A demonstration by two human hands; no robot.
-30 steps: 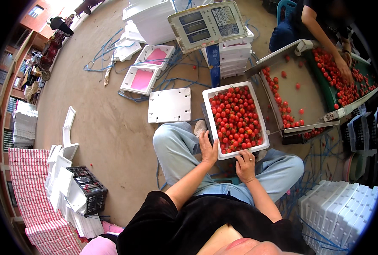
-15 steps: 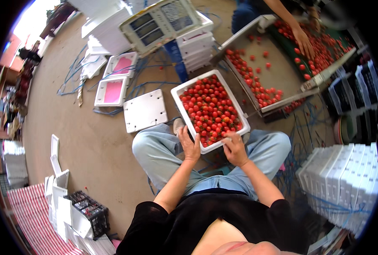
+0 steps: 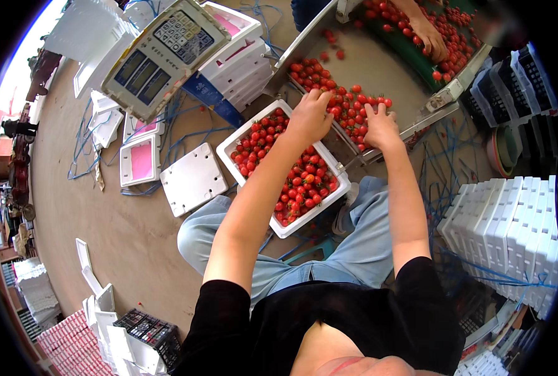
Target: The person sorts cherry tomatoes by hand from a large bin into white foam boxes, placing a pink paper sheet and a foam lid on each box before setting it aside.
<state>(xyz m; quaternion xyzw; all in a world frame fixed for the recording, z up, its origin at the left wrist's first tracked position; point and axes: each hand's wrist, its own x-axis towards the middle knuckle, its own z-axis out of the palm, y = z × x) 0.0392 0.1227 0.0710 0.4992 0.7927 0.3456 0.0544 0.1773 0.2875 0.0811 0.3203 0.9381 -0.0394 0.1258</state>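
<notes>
Both of my arms stretch forward to a metal sorting tray [image 3: 395, 59] with loose cherry tomatoes [image 3: 316, 76] along its near side. My left hand [image 3: 310, 118] is at the tray's near edge, fingers slightly bent and touching the tomatoes. To its right, my right hand [image 3: 381, 127] has its fingers apart on the same heap. Neither hand visibly grips a tomato. Under my left forearm sits a white foam box [image 3: 284, 230] filled with red cherry tomatoes [image 3: 304, 182]; the forearm hides part of it.
A co-worker's hand [image 3: 430, 39] rests among tomatoes on the green belt [image 3: 376, 34]. A scale display [image 3: 160, 59] stands at front left near stacked foam boxes [image 3: 241, 69]. A white lid [image 3: 194, 178] lies left of my box. Strapped foam stacks [image 3: 504, 232] are at right; blue straps litter the floor.
My hands have left the near end of the foam box and reached forward to the tomatoes in the tray. The view has shifted, and the tray's tomatoes are bunched closer together.
</notes>
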